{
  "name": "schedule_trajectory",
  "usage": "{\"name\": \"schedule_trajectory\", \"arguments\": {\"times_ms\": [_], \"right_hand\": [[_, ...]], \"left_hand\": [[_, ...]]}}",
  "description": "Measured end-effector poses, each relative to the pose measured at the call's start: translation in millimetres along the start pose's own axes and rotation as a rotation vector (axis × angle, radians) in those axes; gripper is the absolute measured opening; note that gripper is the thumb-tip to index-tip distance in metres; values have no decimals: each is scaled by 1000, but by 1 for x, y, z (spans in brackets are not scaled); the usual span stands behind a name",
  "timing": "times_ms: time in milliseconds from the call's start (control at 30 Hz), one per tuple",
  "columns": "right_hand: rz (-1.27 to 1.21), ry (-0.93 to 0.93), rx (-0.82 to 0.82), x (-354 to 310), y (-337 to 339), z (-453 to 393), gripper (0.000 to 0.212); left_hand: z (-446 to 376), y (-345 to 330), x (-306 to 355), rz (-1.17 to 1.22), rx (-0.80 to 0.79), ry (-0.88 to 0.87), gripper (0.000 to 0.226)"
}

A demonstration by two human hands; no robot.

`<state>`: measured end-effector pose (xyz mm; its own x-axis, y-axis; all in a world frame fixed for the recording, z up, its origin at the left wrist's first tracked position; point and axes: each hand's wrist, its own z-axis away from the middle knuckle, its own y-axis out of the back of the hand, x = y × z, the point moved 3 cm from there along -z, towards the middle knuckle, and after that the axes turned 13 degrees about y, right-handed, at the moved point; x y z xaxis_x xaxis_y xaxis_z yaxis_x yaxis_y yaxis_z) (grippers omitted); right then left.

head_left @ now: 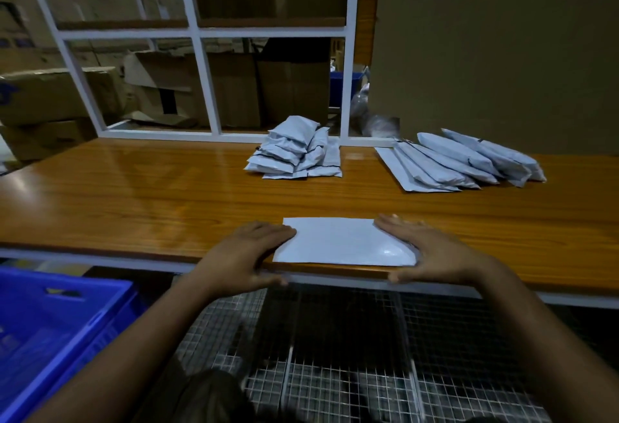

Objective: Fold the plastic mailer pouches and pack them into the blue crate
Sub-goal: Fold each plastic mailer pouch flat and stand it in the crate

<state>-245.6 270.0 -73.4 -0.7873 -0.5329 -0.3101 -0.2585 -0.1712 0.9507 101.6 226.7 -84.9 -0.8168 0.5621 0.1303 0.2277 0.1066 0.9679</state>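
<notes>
white pouch (341, 242) lies at the table's (134, 195) near edge; left hand (246, 257) and right hand (432, 250), fingers flat, press its ends, likely setting the fold. crate (57, 319) waits lower left.

A flat, pale grey-white plastic mailer pouch (345, 241) lies at the near edge of my wooden bench, its long side along the edge, with a glossy bulge near its right corner. Farther back sits a heap of folded pale plastic pouches (296, 149), piled unevenly. To the right of that heap, well apart from it, a row of longer unfolded pale plastic pouches (459, 161) lies fanned and overlapping. The blue plastic crate (60, 325), with slotted handle holes in its wall, stands low at my left, below the bench.
</notes>
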Motion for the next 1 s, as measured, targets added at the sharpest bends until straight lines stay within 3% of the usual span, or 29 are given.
{"name": "schedule_trajectory", "arguments": {"times_ms": [67, 133, 300, 367, 467, 567, 633, 733, 900, 1000], "right_hand": [[-28, 53, -54, -6, -2, 11, 117], [-129, 71, 11, -14, 5, 21, 98], [-471, -3, 473, -33, 48, 36, 26], [-582, -69, 562, -31, 59, 28, 24], [-600, -205, 510, -21, 56, 8, 37], [-314, -389, 466, 1, 45, 0, 63], [-213, -464, 550, 10, 45, 0, 66], [-115, -414, 638, 4, 44, -12, 52], [-90, -206, 498, -18, 18, -42, 48], [47, -151, 302, -16, -2, -50, 56]], "left_hand": [[10, -2, -2, 120, 197, -93, 54], [19, -2, -2, 272, 324, -90, 33], [12, 18, 9, 802, 412, 146, 24], [-4, 27, 16, 895, 444, 291, 23], [-36, 17, 7, 887, 343, 570, 20], [-50, 4, -4, 665, 226, 679, 13], [-47, 7, -5, 461, 318, 665, 27], [-47, 13, 3, 331, 417, 568, 35], [-64, -2, 20, 189, -10, 382, 46], [-65, -7, 20, 61, -162, 345, 53]]}}
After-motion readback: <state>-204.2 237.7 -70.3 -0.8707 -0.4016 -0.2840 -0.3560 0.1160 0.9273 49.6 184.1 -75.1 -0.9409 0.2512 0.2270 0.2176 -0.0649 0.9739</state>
